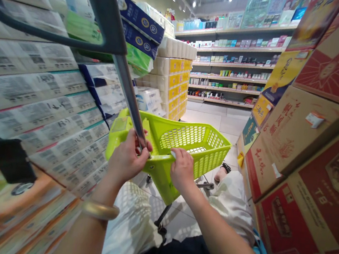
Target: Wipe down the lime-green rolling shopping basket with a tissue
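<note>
A lime-green plastic shopping cart (162,176) stands in front of me, its basket of perforated walls holding nothing visible. A metal pole (127,89) rises from its near left side to a dark grey handle (83,43) at upper left. My left hand (130,155) is closed around the lower end of this pole, where it meets the basket rim. My right hand (181,168) is curled over the near rim, pinching a small white thing, perhaps a cloth or wipe, against it. Most of that white thing is hidden by the fingers.
Stacked paper packs (39,62) line the left side, with wrapped rolls (172,85) beyond. Cardboard cartons (301,133) are piled close on the right. Store shelves (229,64) with small boxes stand at the far end. My legs in white trousers (231,199) flank the cart.
</note>
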`<state>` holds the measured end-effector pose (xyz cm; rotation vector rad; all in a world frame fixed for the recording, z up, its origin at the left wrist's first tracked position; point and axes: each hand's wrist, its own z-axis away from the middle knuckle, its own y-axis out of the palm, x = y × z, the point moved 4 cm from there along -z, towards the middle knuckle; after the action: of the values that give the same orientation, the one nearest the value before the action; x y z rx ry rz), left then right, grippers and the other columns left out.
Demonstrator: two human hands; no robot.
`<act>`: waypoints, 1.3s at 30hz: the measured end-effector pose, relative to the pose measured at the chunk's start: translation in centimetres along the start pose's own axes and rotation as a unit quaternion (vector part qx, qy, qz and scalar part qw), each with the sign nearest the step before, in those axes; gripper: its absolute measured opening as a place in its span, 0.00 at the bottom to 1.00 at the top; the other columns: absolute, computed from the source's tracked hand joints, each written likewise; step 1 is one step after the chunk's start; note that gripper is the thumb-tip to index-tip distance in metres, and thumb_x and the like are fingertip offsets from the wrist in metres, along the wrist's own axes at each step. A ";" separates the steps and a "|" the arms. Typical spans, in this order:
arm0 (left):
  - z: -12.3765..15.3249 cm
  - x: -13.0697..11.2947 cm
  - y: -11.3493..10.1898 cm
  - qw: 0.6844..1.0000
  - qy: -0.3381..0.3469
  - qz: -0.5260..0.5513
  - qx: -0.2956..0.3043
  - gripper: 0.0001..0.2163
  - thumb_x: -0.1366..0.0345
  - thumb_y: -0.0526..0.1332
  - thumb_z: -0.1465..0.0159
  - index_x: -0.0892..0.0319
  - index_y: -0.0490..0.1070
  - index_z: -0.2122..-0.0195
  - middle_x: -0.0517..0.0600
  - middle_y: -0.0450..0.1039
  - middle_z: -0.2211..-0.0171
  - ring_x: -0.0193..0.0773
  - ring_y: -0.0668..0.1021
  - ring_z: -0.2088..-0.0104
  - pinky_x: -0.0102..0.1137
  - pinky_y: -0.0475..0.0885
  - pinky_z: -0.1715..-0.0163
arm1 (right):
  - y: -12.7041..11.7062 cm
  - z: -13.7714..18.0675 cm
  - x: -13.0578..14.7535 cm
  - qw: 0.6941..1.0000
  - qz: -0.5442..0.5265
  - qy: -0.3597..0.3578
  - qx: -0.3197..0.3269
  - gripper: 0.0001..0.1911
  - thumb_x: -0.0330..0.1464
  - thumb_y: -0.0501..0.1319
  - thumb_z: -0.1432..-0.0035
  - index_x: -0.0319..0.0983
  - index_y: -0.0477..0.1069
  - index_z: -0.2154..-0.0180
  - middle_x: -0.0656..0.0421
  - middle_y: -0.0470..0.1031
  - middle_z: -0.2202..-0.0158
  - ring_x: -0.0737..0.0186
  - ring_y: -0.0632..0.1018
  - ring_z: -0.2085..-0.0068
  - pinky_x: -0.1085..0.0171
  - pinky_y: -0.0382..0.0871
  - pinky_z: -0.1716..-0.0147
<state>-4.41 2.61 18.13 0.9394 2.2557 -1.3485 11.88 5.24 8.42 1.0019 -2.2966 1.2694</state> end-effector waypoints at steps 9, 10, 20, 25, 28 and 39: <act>-0.1 0.7 -0.7 0.999 0.012 0.029 0.008 0.21 0.64 0.57 0.43 0.57 0.59 0.48 0.46 0.76 0.67 0.35 0.79 0.69 0.31 0.74 0.70 | -0.2 -0.2 -1.1 0.999 0.033 -0.014 0.016 0.23 0.21 0.53 0.46 0.40 0.68 0.49 0.54 0.72 0.50 0.56 0.70 0.48 0.57 0.55 0.45; -0.1 0.7 -0.9 0.999 0.014 0.031 0.008 0.20 0.64 0.57 0.42 0.57 0.58 0.48 0.46 0.76 0.67 0.35 0.79 0.69 0.31 0.74 0.70 | -0.4 -0.2 -1.8 0.999 0.044 -0.002 0.011 0.23 0.21 0.53 0.46 0.40 0.68 0.49 0.54 0.73 0.50 0.56 0.70 0.48 0.56 0.53 0.44; 1.7 -1.2 -2.6 0.943 0.143 -0.222 -0.205 0.43 0.66 0.64 0.47 0.58 0.41 0.34 0.62 0.62 0.42 0.57 0.67 0.41 0.54 0.64 0.43 | 0.0 0.3 -3.9 0.997 0.074 0.024 -0.018 0.23 0.20 0.53 0.46 0.42 0.67 0.50 0.54 0.73 0.49 0.56 0.69 0.46 0.56 0.49 0.43; 4.4 -4.2 0.4 0.917 0.228 -0.217 -0.246 0.38 0.70 0.62 0.45 0.56 0.46 0.34 0.60 0.58 0.42 0.54 0.65 0.40 0.50 0.63 0.41 | 0.4 0.3 -3.5 0.997 0.077 0.029 -0.013 0.23 0.20 0.53 0.45 0.42 0.67 0.49 0.54 0.72 0.49 0.56 0.68 0.46 0.56 0.50 0.43; 3.8 -4.1 4.4 0.946 0.228 -0.221 -0.065 0.30 0.71 0.57 0.41 0.61 0.52 0.37 0.60 0.65 0.46 0.48 0.70 0.44 0.41 0.68 0.46 | 0.4 0.3 -3.4 0.996 0.083 0.032 -0.014 0.23 0.20 0.53 0.45 0.42 0.67 0.49 0.55 0.72 0.49 0.56 0.68 0.46 0.55 0.49 0.43; 3.4 -2.1 9.5 0.909 0.115 -0.392 0.087 0.19 0.68 0.56 0.41 0.64 0.68 0.48 0.58 0.73 0.57 0.50 0.73 0.56 0.46 0.63 0.52 | 1.1 0.7 -2.2 0.997 0.067 0.026 -0.038 0.19 0.22 0.54 0.42 0.41 0.68 0.50 0.54 0.73 0.50 0.57 0.69 0.47 0.56 0.51 0.44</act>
<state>3.56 2.02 11.64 0.2044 2.8932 -1.8487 12.64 6.00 6.11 0.7911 -2.3867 1.2330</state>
